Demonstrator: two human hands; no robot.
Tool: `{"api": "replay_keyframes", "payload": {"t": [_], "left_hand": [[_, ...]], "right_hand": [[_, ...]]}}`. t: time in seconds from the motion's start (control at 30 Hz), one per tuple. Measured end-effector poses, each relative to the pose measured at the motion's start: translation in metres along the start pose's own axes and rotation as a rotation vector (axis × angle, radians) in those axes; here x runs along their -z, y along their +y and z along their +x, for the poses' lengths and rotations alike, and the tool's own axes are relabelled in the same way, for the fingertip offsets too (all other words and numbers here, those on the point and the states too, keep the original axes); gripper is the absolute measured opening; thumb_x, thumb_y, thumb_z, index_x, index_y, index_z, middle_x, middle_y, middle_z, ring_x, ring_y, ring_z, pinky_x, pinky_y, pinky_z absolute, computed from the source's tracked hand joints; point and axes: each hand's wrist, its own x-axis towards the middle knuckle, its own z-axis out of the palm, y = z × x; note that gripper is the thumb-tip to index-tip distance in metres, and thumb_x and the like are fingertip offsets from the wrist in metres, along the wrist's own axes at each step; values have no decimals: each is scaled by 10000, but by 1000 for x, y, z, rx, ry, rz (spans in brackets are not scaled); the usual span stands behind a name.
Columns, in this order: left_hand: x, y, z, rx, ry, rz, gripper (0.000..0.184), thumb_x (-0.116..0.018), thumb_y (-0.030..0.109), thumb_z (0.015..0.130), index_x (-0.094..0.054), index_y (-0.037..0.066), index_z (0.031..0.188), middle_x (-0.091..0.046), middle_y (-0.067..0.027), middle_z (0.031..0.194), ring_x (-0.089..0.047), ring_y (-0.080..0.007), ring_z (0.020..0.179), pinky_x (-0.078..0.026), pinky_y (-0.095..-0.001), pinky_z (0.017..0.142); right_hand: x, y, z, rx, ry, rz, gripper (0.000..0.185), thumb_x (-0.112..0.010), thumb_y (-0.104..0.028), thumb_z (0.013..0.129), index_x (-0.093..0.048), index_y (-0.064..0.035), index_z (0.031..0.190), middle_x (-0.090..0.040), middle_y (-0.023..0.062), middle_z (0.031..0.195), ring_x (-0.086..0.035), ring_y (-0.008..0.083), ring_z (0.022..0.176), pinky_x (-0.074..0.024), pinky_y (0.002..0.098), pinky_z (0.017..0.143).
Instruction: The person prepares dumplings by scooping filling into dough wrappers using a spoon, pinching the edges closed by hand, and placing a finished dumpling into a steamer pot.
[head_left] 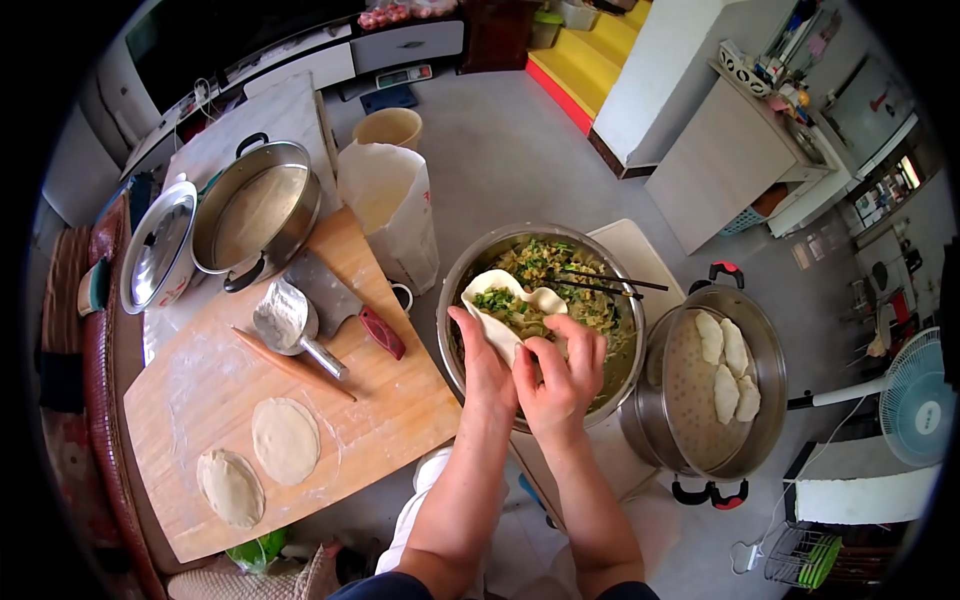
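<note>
Above a large metal bowl (pixel 452 375) of chopped green and yellow filling, a dough wrapper (pixel 492 325) with filling in it is held between both hands. My left hand (pixel 485 365) supports the wrapper from its left side and below. The fingers of my right hand (pixel 562 375) pinch its lower right edge, and the wrapper is partly folded, with filling showing. Chopsticks (pixel 610 284) rest in the bowl. On the wooden board (pixel 390 420) lie a flat round wrapper (pixel 285 441) and a second piece of dough (pixel 231 488).
A cleaver (pixel 325 292), a flour scoop (pixel 285 318) and a rolling pin (pixel 292 363) lie on the board. At right, a steamer pot (pixel 765 400) holds several dumplings (pixel 726 393). A pan (pixel 215 225) and a lid (pixel 165 245) stand at upper left; a fan (pixel 915 400) is far right.
</note>
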Motion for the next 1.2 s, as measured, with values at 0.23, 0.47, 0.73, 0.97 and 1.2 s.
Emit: {"api": "replay_keyframes", "payload": {"t": [0.23,0.47,0.73,0.97,1.2], "left_hand": [[18,-3,1,38,-243,-35,583,-647,304,955,-378,82,1422,-551,-95,1321,-562,-249,1198,-495,-405,1018],[17,-9,5,30,-199,-100,664,-599,475,931,-381,78,1415,-547,-104,1335,-557,-276,1218,-489,-424,1034],[13,-9,2,55,-219,-130,799,-612,614,839,-416,109,1426,-535,-87,1389,-525,-265,1256,-448,-430,1073],[5,-9,0,1,-131,-34,896,-508,726,826,-367,85,1436,-515,-99,1378,-528,-275,1248,-488,-418,1020],[10,-15,-2,-16,-156,15,865,-523,701,843,-377,76,1423,-533,-94,1342,-536,-258,1229,-488,-406,1013]], "right_hand": [[0,13,5,-47,35,103,168,-757,-15,697,-661,-45,831,-626,82,1041,-556,283,936,-474,386,789],[13,14,7,0,63,199,139,-711,-47,787,-714,-28,925,-630,76,1027,-544,261,923,-457,369,777],[12,21,11,28,-102,122,229,-680,-45,788,-740,-64,1009,-608,86,1095,-507,277,998,-435,393,847],[16,11,13,0,-44,144,216,-746,-119,733,-717,-68,941,-592,90,1077,-508,289,993,-440,409,850],[2,10,9,-47,-48,160,207,-780,-44,680,-677,-67,858,-609,73,1053,-521,311,996,-455,424,850]]}}
